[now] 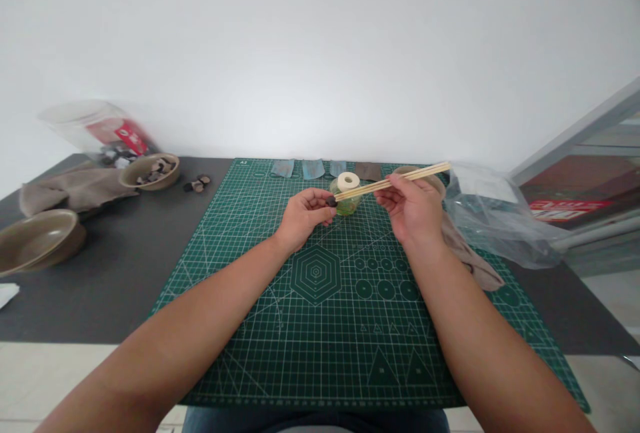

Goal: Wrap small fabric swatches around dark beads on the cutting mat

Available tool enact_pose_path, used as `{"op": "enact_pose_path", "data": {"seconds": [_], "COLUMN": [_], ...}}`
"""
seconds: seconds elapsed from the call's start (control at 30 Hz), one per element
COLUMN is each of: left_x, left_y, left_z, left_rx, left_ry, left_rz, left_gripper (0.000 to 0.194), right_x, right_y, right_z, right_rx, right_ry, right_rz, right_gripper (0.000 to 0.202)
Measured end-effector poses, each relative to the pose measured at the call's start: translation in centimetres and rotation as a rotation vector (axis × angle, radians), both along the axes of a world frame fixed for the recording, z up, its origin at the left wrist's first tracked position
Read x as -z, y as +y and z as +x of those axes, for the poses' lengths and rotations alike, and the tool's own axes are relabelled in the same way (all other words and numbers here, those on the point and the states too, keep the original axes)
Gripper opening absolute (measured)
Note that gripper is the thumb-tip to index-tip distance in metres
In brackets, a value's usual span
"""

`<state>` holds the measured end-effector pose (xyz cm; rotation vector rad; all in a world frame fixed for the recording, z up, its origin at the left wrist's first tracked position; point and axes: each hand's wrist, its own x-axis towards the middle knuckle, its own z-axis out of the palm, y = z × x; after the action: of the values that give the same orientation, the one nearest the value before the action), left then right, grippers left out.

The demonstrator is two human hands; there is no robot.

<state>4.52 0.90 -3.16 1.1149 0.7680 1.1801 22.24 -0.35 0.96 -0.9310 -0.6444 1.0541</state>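
Note:
My right hand (413,209) is closed round a few thin, pale wooden sticks (425,172), which slant down to the left. At their lower left end, my left hand (303,218) pinches a small dark piece (331,201) between thumb and fingers. The stick tips meet or nearly meet that piece; contact is hard to make out. Just behind the sticks stands a glass jar (346,209) with something yellow-green in it, partly covered by them. A cream-coloured ring (349,181) shows at the jar's top. Both hands are above a green cutting mat (320,339).
Several cloth pieces (313,169) line the mat's back edge. At left are a bowl of dark and tan scraps (150,181), loose scraps (197,184), a larger bowl (43,239), brown cloth (70,189) and a clear bag (95,126). At right lies a plastic bag (500,219) beside brown cloth (475,263).

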Motion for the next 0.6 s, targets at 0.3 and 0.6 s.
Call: {"op": "enact_pose_path", "data": {"seconds": [0.3,0.6], "left_x": [-0.1,0.07], "left_y": [-0.06,0.03], "left_z": [-0.09,-0.14], "left_rx": [0.005,0.004], "left_ry": [0.005,0.013], "left_rz": [0.002,0.004], "left_gripper": [0.028,0.029], "right_x": [-0.17,-0.13], "right_y": [-0.11,-0.09], "right_z": [0.01,0.04], "right_rx": [0.012,0.01], "right_ry": [-0.006,-0.019], "right_rz": [-0.009,-0.007], "right_gripper": [0.008,0.008]}}
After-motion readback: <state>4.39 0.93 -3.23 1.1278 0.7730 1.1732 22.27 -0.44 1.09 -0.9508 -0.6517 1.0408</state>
